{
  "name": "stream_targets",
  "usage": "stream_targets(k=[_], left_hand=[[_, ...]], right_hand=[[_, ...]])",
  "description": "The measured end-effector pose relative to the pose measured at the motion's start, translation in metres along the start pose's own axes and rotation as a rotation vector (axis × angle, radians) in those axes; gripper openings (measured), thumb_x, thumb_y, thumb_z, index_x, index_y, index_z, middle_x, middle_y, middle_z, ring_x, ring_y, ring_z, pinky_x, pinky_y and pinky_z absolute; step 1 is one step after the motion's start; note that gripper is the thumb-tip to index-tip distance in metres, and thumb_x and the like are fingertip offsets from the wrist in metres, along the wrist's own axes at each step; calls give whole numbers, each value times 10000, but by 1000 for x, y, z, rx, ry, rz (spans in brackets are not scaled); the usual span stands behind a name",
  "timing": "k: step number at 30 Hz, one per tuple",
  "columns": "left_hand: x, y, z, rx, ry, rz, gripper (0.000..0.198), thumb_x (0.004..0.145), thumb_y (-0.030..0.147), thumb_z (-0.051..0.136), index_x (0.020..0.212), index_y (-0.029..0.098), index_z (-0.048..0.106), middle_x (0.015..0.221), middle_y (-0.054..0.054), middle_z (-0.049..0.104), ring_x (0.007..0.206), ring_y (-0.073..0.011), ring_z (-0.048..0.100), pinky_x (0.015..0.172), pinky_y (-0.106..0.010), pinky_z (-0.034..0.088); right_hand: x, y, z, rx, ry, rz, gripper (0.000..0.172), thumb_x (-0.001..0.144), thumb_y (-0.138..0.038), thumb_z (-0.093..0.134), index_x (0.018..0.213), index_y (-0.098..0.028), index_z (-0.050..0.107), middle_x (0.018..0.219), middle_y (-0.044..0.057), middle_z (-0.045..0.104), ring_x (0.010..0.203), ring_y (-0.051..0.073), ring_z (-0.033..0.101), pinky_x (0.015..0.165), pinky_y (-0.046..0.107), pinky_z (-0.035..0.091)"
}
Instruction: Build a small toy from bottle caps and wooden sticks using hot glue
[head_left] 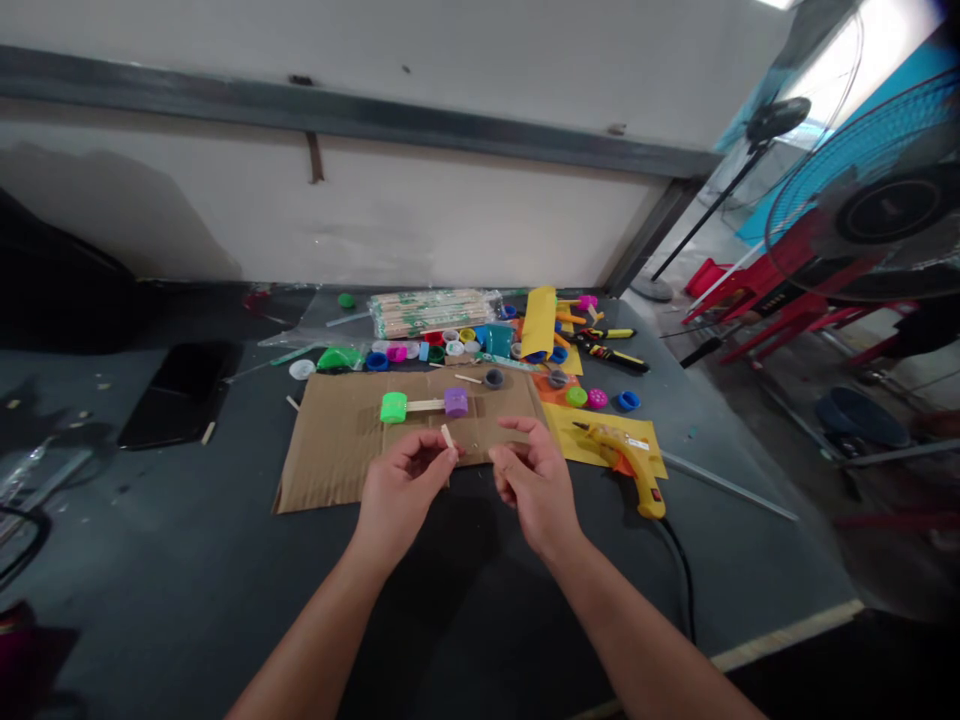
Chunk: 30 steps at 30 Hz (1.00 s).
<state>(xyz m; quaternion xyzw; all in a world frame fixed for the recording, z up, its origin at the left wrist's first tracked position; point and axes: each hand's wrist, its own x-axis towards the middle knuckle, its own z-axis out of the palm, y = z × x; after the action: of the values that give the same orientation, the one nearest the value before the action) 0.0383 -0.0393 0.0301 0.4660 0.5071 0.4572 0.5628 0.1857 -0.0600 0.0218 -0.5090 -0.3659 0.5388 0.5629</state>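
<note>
Your left hand (401,497) was closed in a pinch on a short wooden stick (448,437), which stood tilted above the near edge of the cardboard (330,445). Your right hand (538,490) hung apart from it with fingers curled; whether anything sat between those fingertips, you could not have told from this view. Just beyond the left hand, a green cap (394,407) and a purple cap (455,402) lay on the cardboard, joined by pale sticks (425,406).

The glue gun (636,462) was your likeliest trouble. It lay on a yellow sheet (562,432) to the right, its nozzle pointing toward your right hand (hot or cold, nothing showed which), so a careless sideways sweep could have burned a knuckle. Its black cord (681,565) ran off the near side of the counter (225,580), and a forearm snagging it might have dragged the gun along. The stick was slim and held near one end, so a loose pinch could have let it twist or drop. Lowering your left hand carelessly could also have knocked the joined caps, straining their joints if the bond was weak.
</note>
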Motion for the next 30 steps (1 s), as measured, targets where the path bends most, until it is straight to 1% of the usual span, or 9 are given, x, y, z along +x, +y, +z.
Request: stream_targets(k=[4, 9, 12, 14, 17, 20, 22, 25, 30], left_hand=[[0, -1, -2, 38, 16, 35, 164, 713, 306, 699, 805, 173, 669, 757, -16, 661, 651, -130, 587, 599, -236, 462], [3, -5, -6, 194, 85, 132, 148, 747, 303, 675, 832, 182, 679, 776, -14, 662, 694, -138, 603, 636, -233, 469], [5, -6, -9, 275, 122, 145, 152, 758, 310, 662, 847, 189, 683, 798, -20, 675, 697, -146, 616, 644, -242, 473], [6, -7, -11, 330, 136, 138, 165, 758, 324, 664, 855, 192, 686, 804, -24, 682, 689, -152, 619, 644, -250, 473], [7, -8, -12, 386, 136, 145, 174, 768, 340, 661, 863, 196, 687, 813, -28, 691, 694, -159, 629, 656, -259, 477], [6, -9, -11, 423, 128, 187, 168, 780, 339, 656, 870, 201, 690, 810, -29, 698, 701, -163, 639, 663, -260, 484], [5, -11, -10, 452, 115, 219, 158, 787, 334, 654, 869, 204, 691, 797, -27, 700, 702, -164, 646, 661, -257, 487], [4, -14, -8, 506, 90, 259, 144, 804, 327, 646, 874, 208, 688, 786, -17, 701, 707, -163, 656, 667, -259, 492], [4, -20, -7, 634, 53, 413, 91, 835, 273, 617, 885, 217, 668, 823, -2, 691, 732, -152, 650, 688, -270, 499]], right_hand=[[1, -1, -2, -130, 6, -145, 383, 757, -250, 665, 1100, -225, 496, 616, -74, 580, 513, 113, 556, 456, 210, 438], [-6, -17, -13, -494, -20, -427, 231, 883, -226, 567, 1114, -232, 584, 784, -15, 673, 632, 121, 645, 657, 266, 524], [-16, -35, -18, -750, -125, -461, 328, 948, -188, 434, 1243, -237, 567, 950, 27, 734, 727, 136, 693, 699, 276, 528], [-23, -43, -24, -942, -181, -443, 320, 957, -206, 426, 1229, -229, 594, 900, 33, 745, 732, 161, 697, 669, 288, 519], [-30, -47, -44, -1210, -188, -421, 212, 939, -286, 503, 902, -234, 705, 695, 15, 702, 670, 188, 668, 629, 307, 496], [-33, -44, -86, -1314, -34, -483, 165, 904, -225, 528, 968, -235, 679, 942, 51, 722, 894, 224, 665, 786, 366, 501], [-34, -41, -120, -1393, 196, -403, 221, 868, -315, 578, 1050, -201, 632, 1060, 102, 695, 995, 269, 632, 823, 406, 488], [-34, -36, -163, -1477, 482, -62, 316, 863, -480, 541, 965, -188, 608, 939, 107, 706, 895, 282, 648, 716, 380, 475], [-21, -28, -185, -1500, 436, 311, 346, 819, -537, 532, 859, -207, 628, 874, 86, 714, 850, 281, 656, 616, 321, 402]])
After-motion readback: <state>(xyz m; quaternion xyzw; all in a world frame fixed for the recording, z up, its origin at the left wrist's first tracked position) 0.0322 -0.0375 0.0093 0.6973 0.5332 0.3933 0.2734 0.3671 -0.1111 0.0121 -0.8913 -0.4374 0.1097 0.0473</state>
